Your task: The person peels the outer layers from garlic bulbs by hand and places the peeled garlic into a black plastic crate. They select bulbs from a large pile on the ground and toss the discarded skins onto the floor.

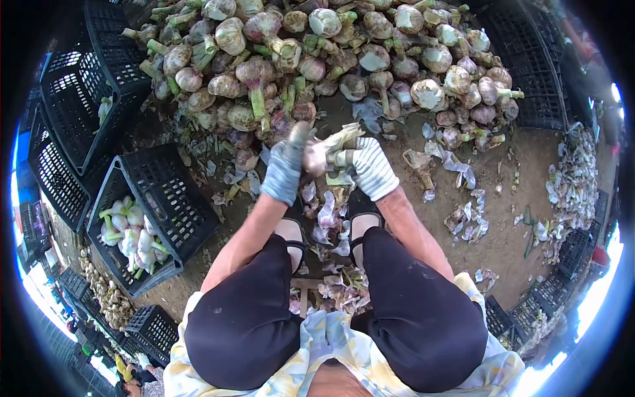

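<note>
Between my two gloved hands is one garlic bulb (316, 159) with its stem and loose skin pointing right. My left hand (284, 169), in a grey glove, is closed around the bulb's left side, thumb up. My right hand (372, 167), in a striped white glove, has its fingers closed on the stem and peeling husk. Just beyond them rises a large heap of unpeeled garlic (357, 59), dirty and purplish, with cut stems.
On the left, a black crate (173, 198) holds peeled white garlic (135, 238). More black crates (76, 99) stand behind it, and another (522, 59) is at the back right. Skins (327, 218) litter the ground between my feet; a husk pile (575, 178) lies far right.
</note>
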A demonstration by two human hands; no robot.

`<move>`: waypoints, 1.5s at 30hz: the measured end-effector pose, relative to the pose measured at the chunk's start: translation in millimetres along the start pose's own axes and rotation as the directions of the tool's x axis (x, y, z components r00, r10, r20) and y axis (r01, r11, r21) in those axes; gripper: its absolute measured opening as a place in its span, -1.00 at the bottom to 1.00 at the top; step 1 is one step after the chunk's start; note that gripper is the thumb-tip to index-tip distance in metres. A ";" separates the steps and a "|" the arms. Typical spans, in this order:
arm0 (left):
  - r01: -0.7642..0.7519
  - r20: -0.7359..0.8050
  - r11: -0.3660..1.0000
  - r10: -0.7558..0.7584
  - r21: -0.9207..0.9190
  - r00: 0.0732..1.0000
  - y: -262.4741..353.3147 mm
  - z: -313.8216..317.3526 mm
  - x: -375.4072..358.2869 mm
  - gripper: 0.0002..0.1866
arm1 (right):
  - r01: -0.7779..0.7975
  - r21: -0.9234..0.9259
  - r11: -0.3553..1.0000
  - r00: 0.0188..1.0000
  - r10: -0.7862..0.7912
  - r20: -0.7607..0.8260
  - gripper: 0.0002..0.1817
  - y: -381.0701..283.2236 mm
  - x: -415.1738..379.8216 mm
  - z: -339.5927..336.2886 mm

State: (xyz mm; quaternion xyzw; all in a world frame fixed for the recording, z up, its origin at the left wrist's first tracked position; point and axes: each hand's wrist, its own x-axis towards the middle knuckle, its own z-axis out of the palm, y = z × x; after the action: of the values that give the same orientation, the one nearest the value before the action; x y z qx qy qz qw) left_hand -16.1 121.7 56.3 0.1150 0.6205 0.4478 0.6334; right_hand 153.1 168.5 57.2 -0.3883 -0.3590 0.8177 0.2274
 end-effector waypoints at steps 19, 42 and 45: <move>-0.305 0.049 0.950 0.302 0.071 0.952 -5.6 6.6 -8.9 -0.36 | 0.019 -0.081 0.997 0.991 -0.029 -0.128 -0.80 -0.3 -11.3 0.2; 0.033 0.395 0.906 0.151 -0.421 0.906 -23.0 -13.7 5.5 -0.46 | 0.044 -0.906 0.421 0.843 -0.503 -0.192 -0.77 21.5 31.7 -42.7; 0.096 0.306 0.910 0.035 -0.402 0.951 -18.0 -20.9 7.2 -0.48 | -0.019 -0.956 0.294 0.933 -0.338 -0.122 -0.56 12.5 19.1 -43.7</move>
State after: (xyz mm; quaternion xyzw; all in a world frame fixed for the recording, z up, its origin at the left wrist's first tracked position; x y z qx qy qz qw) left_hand -28.2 107.9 34.5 0.0371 0.4077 0.5352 0.7388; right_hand 175.4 190.9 19.4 -0.5282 -0.7670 0.3532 0.0896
